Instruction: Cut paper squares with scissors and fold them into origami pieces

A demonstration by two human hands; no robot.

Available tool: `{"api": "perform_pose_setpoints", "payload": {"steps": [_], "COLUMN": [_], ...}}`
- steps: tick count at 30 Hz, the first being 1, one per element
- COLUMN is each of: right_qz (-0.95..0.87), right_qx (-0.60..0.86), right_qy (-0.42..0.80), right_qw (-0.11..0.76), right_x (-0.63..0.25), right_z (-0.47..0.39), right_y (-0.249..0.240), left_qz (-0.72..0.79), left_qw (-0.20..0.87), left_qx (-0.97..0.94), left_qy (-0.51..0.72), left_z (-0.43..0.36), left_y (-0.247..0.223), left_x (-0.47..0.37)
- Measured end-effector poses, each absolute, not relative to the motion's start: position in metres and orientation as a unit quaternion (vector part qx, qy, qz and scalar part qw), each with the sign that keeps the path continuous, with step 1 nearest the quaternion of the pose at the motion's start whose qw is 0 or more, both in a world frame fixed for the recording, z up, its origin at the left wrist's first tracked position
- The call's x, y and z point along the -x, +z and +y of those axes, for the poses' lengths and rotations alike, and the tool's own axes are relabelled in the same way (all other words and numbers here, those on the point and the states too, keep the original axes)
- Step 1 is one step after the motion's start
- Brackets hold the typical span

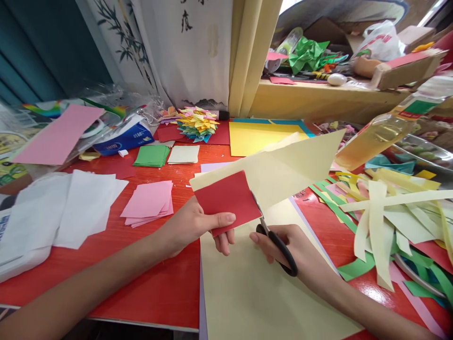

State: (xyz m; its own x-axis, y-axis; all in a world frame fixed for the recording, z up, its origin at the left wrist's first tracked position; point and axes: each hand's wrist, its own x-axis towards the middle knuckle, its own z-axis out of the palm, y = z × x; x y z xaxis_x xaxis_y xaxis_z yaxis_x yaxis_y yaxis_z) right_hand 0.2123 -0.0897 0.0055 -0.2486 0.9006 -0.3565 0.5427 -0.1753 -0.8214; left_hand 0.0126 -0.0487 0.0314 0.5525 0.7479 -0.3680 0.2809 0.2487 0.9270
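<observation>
My left hand (205, 222) pinches a red paper square (230, 200) together with a pale yellow paper sheet (293, 165) behind it, thumb on the front. In my right hand (286, 245) are black-handled scissors (283, 250), fingers in the loops. Their blades lie along the right edge of the red square, with the pale sheet between or behind them; how far the blades are apart is hard to see. Below both hands lies a large pale yellow sheet (247, 293) on top of a lilac one. Left of my hands sits a stack of pink squares (148, 200).
Green squares (151, 156) and cream squares (184, 154) lie farther back, near a multicoloured folded-paper piece (198, 123) and a yellow sheet (264, 137). Paper strips (378, 222) heap at right beside a tilted bottle (385, 127). White tissues (85, 208) lie at left.
</observation>
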Motion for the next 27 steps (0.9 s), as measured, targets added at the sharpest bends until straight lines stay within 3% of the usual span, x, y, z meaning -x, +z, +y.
{"api": "perform_pose_setpoints", "payload": {"steps": [27], "right_qz": [-0.607], "right_qx": [0.583], "right_qy": [0.511], "right_qw": [0.173], "right_x": [-0.216], "right_z": [-0.0834], "right_y": [0.0044], "left_qz": [0.431], "left_qw": [0.687], "left_qx": [-0.561], "left_qy": [0.166], "left_z": [-0.0505], "left_y": [0.0238], "left_x": [-0.0148]}}
